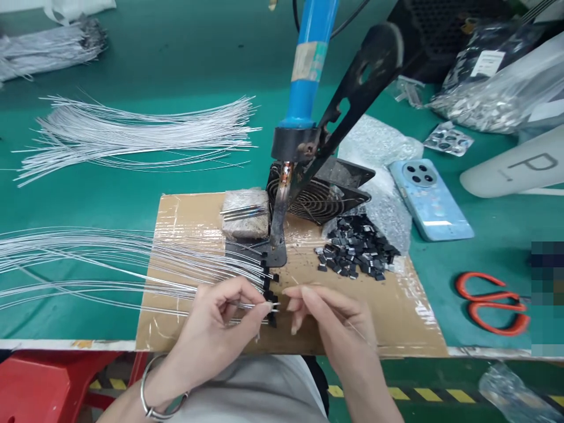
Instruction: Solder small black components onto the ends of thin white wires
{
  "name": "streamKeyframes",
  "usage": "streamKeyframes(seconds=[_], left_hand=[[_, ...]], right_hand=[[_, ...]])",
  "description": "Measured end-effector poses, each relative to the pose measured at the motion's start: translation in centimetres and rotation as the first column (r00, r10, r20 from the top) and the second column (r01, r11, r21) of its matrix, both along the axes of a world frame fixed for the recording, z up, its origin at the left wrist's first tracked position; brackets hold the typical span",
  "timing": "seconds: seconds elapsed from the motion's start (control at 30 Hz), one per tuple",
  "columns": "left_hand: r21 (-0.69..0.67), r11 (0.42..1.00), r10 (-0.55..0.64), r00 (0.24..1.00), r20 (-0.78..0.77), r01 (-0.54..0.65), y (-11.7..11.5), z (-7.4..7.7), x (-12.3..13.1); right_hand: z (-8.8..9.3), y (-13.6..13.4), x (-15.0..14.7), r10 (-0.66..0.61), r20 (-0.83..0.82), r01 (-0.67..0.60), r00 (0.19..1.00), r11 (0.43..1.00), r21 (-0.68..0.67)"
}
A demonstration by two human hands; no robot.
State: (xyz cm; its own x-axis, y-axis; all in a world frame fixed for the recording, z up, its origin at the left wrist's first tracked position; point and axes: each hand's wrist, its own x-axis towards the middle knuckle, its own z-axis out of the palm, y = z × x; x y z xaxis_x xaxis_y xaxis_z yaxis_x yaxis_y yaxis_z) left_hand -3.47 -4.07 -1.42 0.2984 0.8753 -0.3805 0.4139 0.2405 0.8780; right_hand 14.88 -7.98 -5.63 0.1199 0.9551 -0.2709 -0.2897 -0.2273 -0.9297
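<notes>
Two bare hands meet over a glossy, tape-covered sheet of cardboard (396,305) on the green table (132,64). The left hand (229,320) pinches a thin silvery wire (253,305) between thumb and forefinger. The wire's tip sits at a row of small blocky black caps (268,286), below the rusty tip of a blue-handled soldering iron (305,76). The right hand (337,320) presses thumb and forefinger together just beside the caps; whether they grip anything I cannot tell. A loose heap of black pieces (356,247) lies near a round wire-grilled fan (319,200).

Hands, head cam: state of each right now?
Left hand: closed, pinching thin white wires.
Right hand: fingers curled beside the wire ends; hold cannot be told.
</notes>
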Motion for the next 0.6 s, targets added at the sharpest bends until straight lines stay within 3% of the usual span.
streamKeyframes(seconds=[0.2, 0.6], left_hand=[[0.02, 0.999, 0.036, 0.999, 0.032, -0.037, -0.2, -0.3, 0.1], [0.128, 0.99, 0.052, 0.998, 0.043, -0.057, -0.4, -0.7, 0.6]], right_hand=[[0.8, -0.4, -2.3, -0.018, -0.211, -0.002, 0.977, 0.995, -0.096], [1.3, -0.2, -2.6, -0.079, -0.277, 0.03, 0.958, 0.984, -0.177]])
